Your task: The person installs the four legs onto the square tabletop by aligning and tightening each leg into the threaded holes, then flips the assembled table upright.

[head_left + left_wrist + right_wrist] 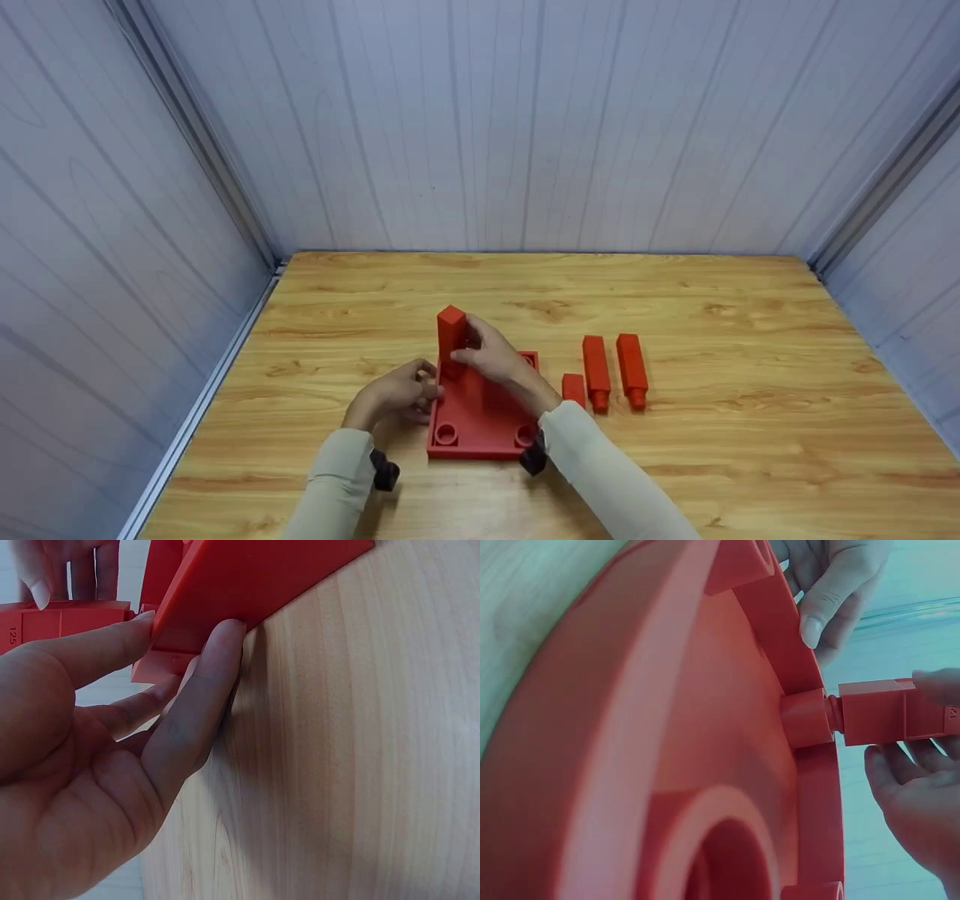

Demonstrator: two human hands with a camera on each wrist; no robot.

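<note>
A shallow red plastic tabletop (480, 435) lies with its raised rim and round corner sockets facing up. At its far left corner stands a square red table leg (451, 330), which my right hand (491, 356) grips between thumb and fingers. In the right wrist view the leg's threaded end meets the corner socket (807, 720), and some thread still shows between them. My left hand (397, 391) pinches the tabletop's left rim, thumb on the rim and fingers along the outer side. The left wrist view shows the number 125 on the leg (75, 619).
Right of the tabletop lie two red legs (596, 371) with threaded ends toward me. A third red leg (573, 388) is partly hidden behind my right forearm. The wooden table (750, 420) is bounded by white panel walls (487, 127) at the back and sides.
</note>
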